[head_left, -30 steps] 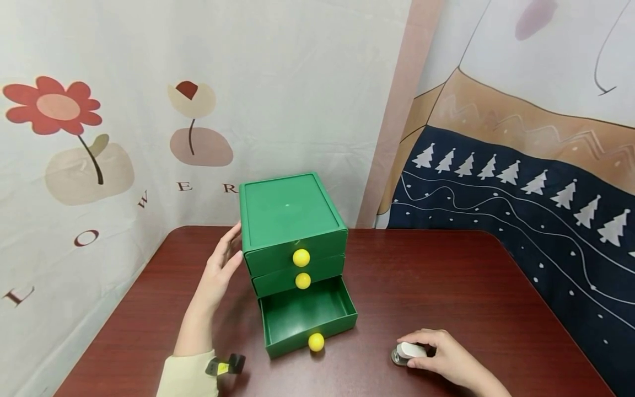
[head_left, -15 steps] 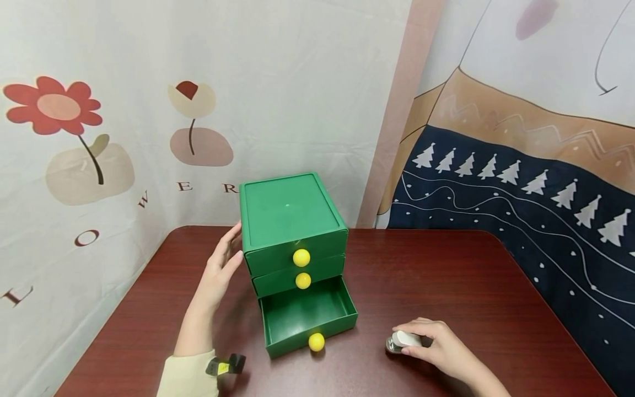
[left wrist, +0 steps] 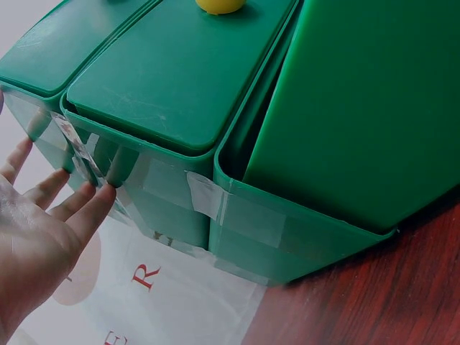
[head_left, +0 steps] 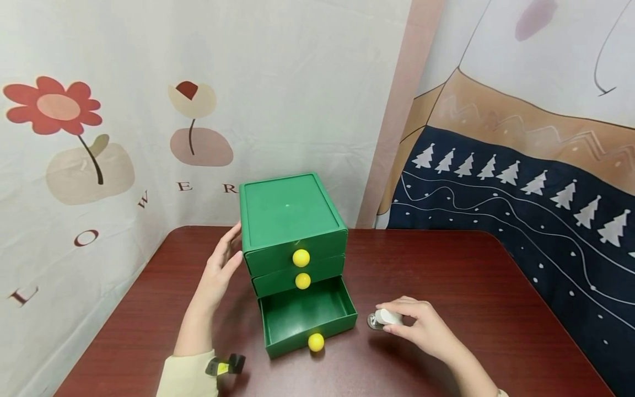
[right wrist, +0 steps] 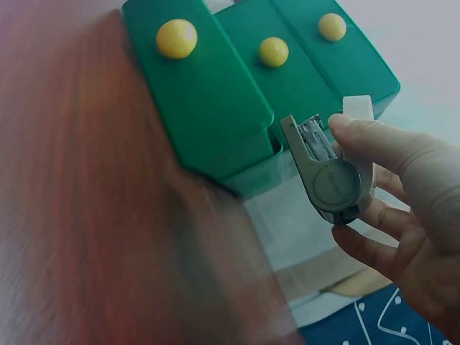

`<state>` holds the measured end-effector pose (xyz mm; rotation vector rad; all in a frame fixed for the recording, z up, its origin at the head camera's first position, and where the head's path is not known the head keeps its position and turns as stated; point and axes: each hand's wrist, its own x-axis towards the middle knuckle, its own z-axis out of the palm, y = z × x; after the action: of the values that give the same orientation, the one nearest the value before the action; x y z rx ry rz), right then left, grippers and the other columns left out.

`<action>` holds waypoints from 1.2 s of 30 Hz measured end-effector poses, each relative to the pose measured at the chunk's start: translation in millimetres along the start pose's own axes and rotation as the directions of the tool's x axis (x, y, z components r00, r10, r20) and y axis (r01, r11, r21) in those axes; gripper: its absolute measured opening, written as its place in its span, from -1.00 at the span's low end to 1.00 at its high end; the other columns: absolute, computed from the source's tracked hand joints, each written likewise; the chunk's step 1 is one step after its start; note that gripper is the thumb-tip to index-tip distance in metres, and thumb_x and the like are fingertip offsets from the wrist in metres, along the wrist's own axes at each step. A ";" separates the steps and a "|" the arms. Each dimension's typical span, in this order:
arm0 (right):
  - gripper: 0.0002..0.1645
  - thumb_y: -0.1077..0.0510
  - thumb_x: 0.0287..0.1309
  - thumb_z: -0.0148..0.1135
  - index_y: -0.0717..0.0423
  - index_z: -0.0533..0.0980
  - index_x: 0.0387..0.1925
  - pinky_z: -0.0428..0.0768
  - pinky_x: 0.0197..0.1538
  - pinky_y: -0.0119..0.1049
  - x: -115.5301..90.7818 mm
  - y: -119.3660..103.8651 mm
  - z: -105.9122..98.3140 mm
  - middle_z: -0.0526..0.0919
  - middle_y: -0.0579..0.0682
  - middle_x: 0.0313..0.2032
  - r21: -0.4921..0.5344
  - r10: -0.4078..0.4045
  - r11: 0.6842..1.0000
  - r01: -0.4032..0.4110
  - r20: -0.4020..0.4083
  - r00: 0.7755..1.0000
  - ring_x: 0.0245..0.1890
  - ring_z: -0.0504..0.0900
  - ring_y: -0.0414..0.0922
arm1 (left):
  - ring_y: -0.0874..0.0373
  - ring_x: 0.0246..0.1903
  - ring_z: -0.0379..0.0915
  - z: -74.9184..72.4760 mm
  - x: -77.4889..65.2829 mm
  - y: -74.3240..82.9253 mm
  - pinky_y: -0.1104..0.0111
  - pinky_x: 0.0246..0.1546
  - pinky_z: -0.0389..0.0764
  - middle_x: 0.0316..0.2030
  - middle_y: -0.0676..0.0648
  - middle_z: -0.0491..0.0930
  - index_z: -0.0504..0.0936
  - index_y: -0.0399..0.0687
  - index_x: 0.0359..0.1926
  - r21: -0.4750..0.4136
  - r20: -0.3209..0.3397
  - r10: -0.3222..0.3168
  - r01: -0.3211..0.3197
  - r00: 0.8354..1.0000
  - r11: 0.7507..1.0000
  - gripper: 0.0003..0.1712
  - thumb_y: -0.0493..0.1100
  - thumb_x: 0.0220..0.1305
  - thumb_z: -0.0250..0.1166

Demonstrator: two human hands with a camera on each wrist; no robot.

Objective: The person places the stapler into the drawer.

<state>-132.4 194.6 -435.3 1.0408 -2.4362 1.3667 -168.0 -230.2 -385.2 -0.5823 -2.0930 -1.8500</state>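
A green three-drawer cabinet (head_left: 290, 212) with yellow ball knobs stands on the table. Its bottom drawer (head_left: 288, 346) is pulled out and looks empty inside; the upper two are closed. My left hand (head_left: 218, 270) touches the cabinet's left side with extended fingers, which lie against the taped wall (left wrist: 154, 190) in the left wrist view. To the right of the drawer, my right hand (head_left: 421, 325) grips a small white and grey stapler (head_left: 387, 318) between thumb and fingers. The right wrist view shows the stapler (right wrist: 334, 180) with its metal staple track exposed, near the pulled-out drawer.
The dark red wooden table (head_left: 426, 264) extends to both sides of the cabinet. Behind it hangs a pale printed cloth (head_left: 297, 99) with flowers, and a navy cloth (head_left: 496, 204) with white trees is at the right. A black and yellow wrist strap (head_left: 225, 365) is on my left sleeve.
My right hand has lifted the stapler off the table and carried it left and away from me, closer to the pulled-out drawer. My left hand and the cabinet have stayed in place.
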 end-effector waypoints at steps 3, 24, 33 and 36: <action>-0.56 0.33 -0.09 0.47 0.07 0.66 -0.08 0.50 -0.36 -0.32 10.4 -7.4 4.0 0.68 -0.10 -0.23 0.011 -0.048 0.999 0.048 -0.017 0.999 -0.30 0.55 -0.23 | 0.18 0.31 0.10 0.0 -0.4 -0.1 0.52 0.13 0.25 0.41 -0.09 0.11 0.10 -0.09 0.47 0.000 -0.001 -0.002 0.002 1.000 1.000 -0.40 -0.35 0.46 -0.06; -0.61 0.47 -0.16 0.45 0.36 0.63 -0.18 0.56 -0.39 -0.18 67.1 -50.8 39.7 0.68 0.11 -0.29 0.173 -0.086 0.981 0.088 -0.019 0.996 -0.32 0.58 -0.11 | 0.17 0.31 0.09 0.0 -1.2 1.1 0.52 0.12 0.25 0.41 -0.11 0.10 0.10 -0.07 0.47 0.008 0.001 -0.009 0.009 1.000 1.000 -0.40 -0.34 0.46 -0.06; -0.58 0.28 -0.09 0.49 0.26 0.65 -0.11 0.50 -0.41 -0.30 70.7 -11.7 70.7 0.69 0.01 -0.24 0.161 -0.020 0.987 0.017 0.014 1.000 -0.33 0.54 -0.13 | 0.17 0.32 0.09 -0.6 -0.9 1.6 0.52 0.13 0.24 0.41 -0.11 0.10 0.11 -0.05 0.47 0.009 0.003 -0.008 0.008 1.000 1.000 -0.40 -0.33 0.47 -0.05; -0.58 0.21 -0.07 0.49 0.16 0.67 -0.08 0.47 -0.39 -0.33 72.6 -8.9 74.6 0.69 -0.04 -0.22 0.117 -0.028 0.993 0.026 0.016 0.999 -0.32 0.53 -0.18 | 0.17 0.32 0.09 -0.7 -0.6 1.7 0.52 0.13 0.24 0.41 -0.10 0.10 0.10 -0.06 0.47 0.006 0.002 -0.003 0.003 1.000 1.000 -0.40 -0.34 0.46 -0.06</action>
<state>-166.9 96.1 -439.1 1.1128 -2.3701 1.5141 -166.7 -230.9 -383.9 -0.5803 -2.1014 -1.8450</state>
